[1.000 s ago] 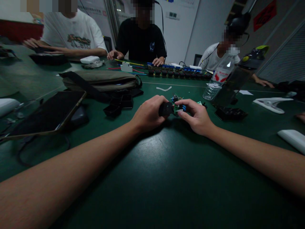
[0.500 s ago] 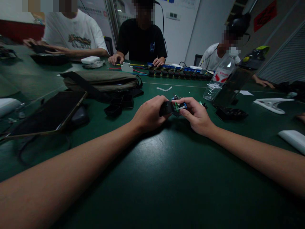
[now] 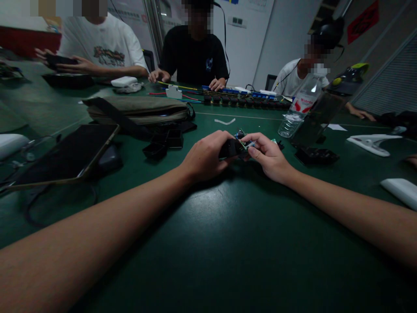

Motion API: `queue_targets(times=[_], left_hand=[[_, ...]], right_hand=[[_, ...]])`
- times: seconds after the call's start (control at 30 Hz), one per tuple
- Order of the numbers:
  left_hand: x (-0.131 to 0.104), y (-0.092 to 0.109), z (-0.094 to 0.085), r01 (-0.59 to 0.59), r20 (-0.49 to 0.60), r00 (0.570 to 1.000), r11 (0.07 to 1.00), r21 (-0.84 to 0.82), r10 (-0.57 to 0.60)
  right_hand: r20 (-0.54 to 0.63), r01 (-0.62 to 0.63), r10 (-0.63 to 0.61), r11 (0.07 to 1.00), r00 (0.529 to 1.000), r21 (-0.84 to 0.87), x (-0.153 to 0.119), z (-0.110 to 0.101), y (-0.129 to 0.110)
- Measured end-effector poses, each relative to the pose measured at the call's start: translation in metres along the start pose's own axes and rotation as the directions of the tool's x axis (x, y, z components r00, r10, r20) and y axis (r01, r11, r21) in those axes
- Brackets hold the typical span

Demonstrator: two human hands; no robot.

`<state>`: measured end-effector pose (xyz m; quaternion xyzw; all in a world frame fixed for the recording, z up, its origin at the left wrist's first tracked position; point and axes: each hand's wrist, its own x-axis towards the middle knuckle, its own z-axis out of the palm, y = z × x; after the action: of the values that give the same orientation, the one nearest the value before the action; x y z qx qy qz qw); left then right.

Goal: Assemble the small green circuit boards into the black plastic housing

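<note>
My left hand (image 3: pixel 208 156) is closed around a small black plastic housing (image 3: pixel 229 148). From the right, my right hand (image 3: pixel 269 157) pinches a small green circuit board (image 3: pixel 245 146) between thumb and fingers. The board meets the right-hand end of the housing and is tilted there. Small blue and pale parts show on it, but its far side is hidden by my fingers. Both hands are just above the green table (image 3: pixel 208 234). Black open plastic cases (image 3: pixel 163 144) lie to the left of my left hand.
A tablet-like dark screen (image 3: pixel 67 154) and a grey-green bag (image 3: pixel 140 109) lie left. A clear water bottle (image 3: pixel 301 104), a dark drinking bottle (image 3: pixel 335 104) and a black tray (image 3: pixel 316 155) stand right. Across the table, several people work by a row of terminal parts (image 3: pixel 244 99).
The circuit board has tilted and moved closer against the black housing, turning slightly in my right fingers. My left hand has hardly moved. Across the table, a person at left has raised a black part.
</note>
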<state>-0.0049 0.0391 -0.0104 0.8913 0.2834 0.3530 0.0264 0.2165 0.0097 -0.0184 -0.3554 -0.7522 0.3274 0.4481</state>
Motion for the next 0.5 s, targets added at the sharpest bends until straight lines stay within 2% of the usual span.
queue_targets(times=[0.2,0.5], left_hand=[[-0.0004,-0.0011,0.0009,-0.022,-0.009,1.000,1.000,0.008,0.022],[0.0004,0.0003,0.0011,0.004,-0.002,1.000,0.999,0.037,-0.003]], right_hand=[[0.022,-0.013,0.011,0.998,1.000,0.057,0.0000,0.0003,-0.0019],[-0.032,-0.032,0.035,0.995,0.999,0.091,0.0000,0.0033,-0.0010]])
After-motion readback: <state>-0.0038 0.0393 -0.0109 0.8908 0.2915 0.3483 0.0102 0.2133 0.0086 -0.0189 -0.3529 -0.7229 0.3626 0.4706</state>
